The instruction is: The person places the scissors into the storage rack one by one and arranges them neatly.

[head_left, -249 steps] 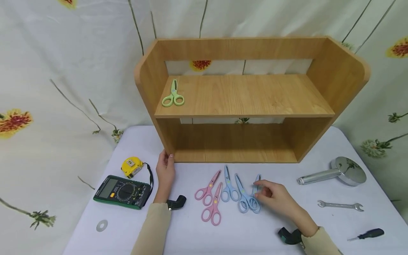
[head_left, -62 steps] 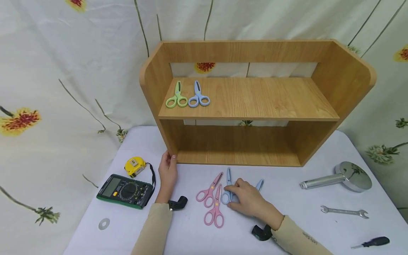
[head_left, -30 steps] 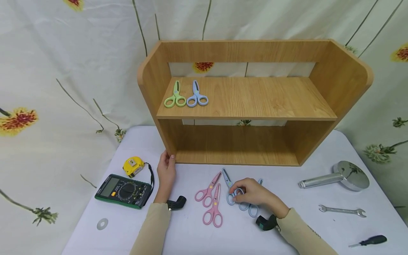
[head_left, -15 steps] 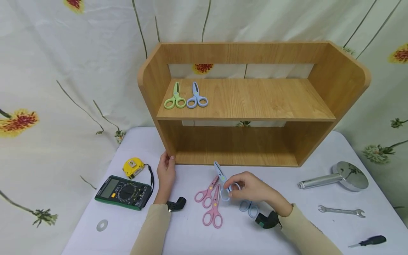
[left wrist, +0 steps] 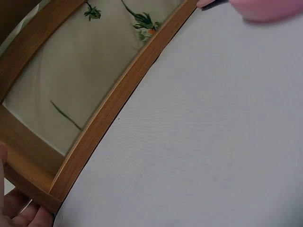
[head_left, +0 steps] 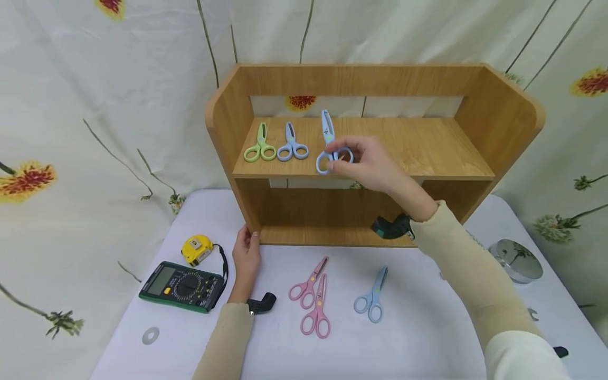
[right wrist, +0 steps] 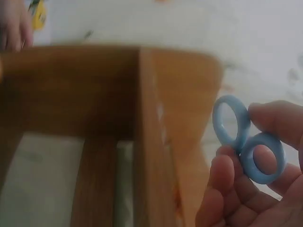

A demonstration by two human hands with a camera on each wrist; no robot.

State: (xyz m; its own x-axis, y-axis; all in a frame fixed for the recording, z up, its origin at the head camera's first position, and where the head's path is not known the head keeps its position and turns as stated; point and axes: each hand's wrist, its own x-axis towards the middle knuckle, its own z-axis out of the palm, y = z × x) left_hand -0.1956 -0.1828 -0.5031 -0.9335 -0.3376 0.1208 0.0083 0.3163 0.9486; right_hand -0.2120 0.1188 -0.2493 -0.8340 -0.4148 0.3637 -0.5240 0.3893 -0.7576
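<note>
My right hand (head_left: 366, 163) pinches light-blue scissors (head_left: 327, 126) by their handle, blades pointing up and away, in front of the upper board of a wooden shelf (head_left: 427, 150). In the right wrist view the blue handle loops (right wrist: 218, 120) show between thumb and fingers. On that board's left end lie green scissors (head_left: 260, 141) and another blue pair (head_left: 291, 138). My left hand (head_left: 247, 261) grips the shelf's lower left corner, its fingers (left wrist: 35, 215) behind the side panel. Two pink scissors (head_left: 313, 278) (head_left: 319, 303) and one more blue pair (head_left: 375, 296) lie on the table.
Left of my left arm lie a yellow tape measure (head_left: 196, 249), a green-and-black multimeter (head_left: 185, 286) and a metal washer (head_left: 145, 338). Past my right sleeve, partly covered, are a round chrome head (head_left: 520, 261), a wrench end (head_left: 533, 315) and a black screwdriver handle (head_left: 561, 351).
A blue pair of scissors has joined the green one on the shelf. My right hand has since picked another blue pair off the table and raised it to the upper board. My left hand stays put.
</note>
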